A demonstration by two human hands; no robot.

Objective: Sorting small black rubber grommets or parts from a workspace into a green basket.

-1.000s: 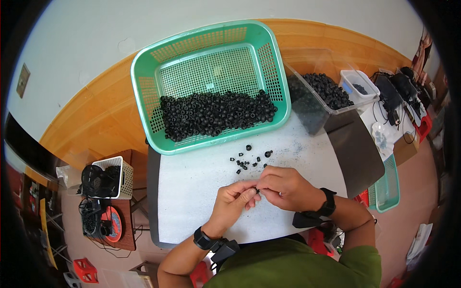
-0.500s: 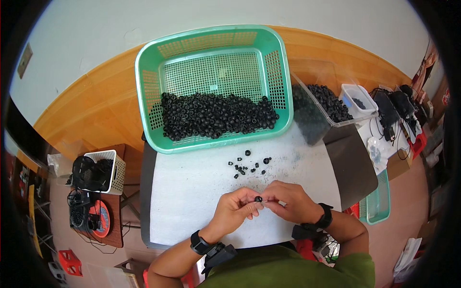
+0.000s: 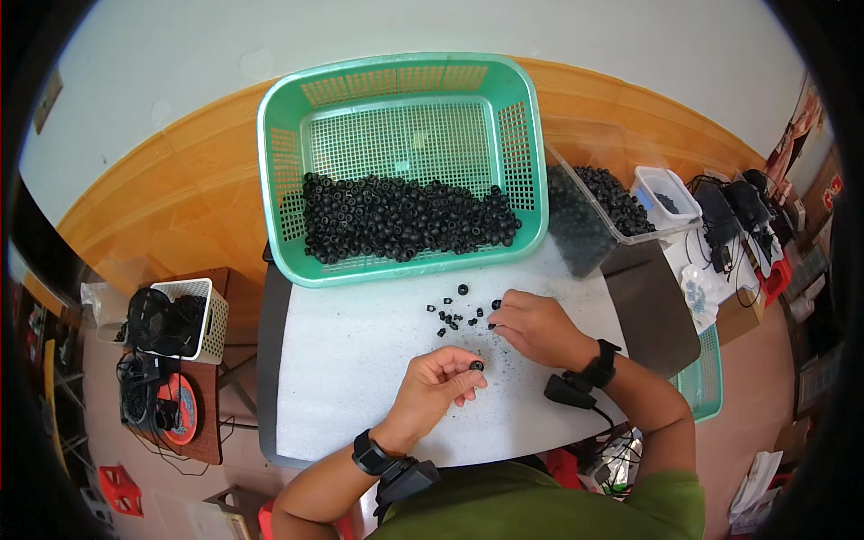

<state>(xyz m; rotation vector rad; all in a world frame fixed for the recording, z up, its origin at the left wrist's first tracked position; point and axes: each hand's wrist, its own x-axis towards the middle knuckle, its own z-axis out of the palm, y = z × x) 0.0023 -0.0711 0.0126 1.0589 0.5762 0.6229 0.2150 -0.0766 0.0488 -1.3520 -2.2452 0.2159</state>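
Note:
Between the thumb and fingers of my left hand is a small black round plastic part with a hollow end, held low over the white table mat. My right hand is reaching over the mat, fingers bent and closed, its tips down at the right side of a scatter of tiny black pieces. A dark bit shows at those fingertips, but whether they grip it is hidden. One more round black part lies beyond the scatter.
A big green mesh basket holding many black round parts stands at the far side. Right of it are a clear bin of black parts and a small white tub. A cream basket sits on a side table at left.
My right hand has left my left hand and moved forward to the loose pieces. My left hand still holds the round part, slightly shifted left.

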